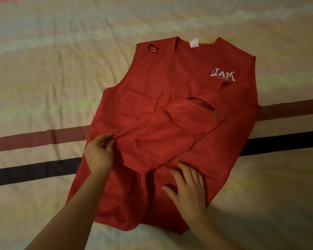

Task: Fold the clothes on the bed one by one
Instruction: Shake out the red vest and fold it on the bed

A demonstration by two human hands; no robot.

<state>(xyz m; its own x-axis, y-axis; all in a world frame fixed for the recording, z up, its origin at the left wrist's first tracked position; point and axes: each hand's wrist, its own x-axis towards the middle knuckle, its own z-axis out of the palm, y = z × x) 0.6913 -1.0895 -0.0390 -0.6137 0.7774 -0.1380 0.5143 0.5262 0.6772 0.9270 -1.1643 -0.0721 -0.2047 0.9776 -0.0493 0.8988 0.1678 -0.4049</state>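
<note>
Head view: nearest the camera, two bare forearms reach up from the lower edge. Right hand (186, 188) lies flat, fingers straight and spread, pressing the lower front of a red sleeveless vest of thin woven cloth with pockets and zips (188, 73). It holds nothing. Left hand (99, 152) has fingers curled, pinching the end of a rumpled front panel (166, 127) just beside a small metal zip pull (119, 131).

Vest lies face up on the striped cream bed sheet (43, 78), neck away from the person, white lettering (222, 74) on one chest. One front panel is bunched diagonally across the middle.

Handling, as judged: light, soft, limp cloth, likely a little slick, creasing readily. Pockets and zips add small stiff lumps. Best taken at hems, panel edges and shoulder seams, with one palm pinning while the other draws the panel flat.
</note>
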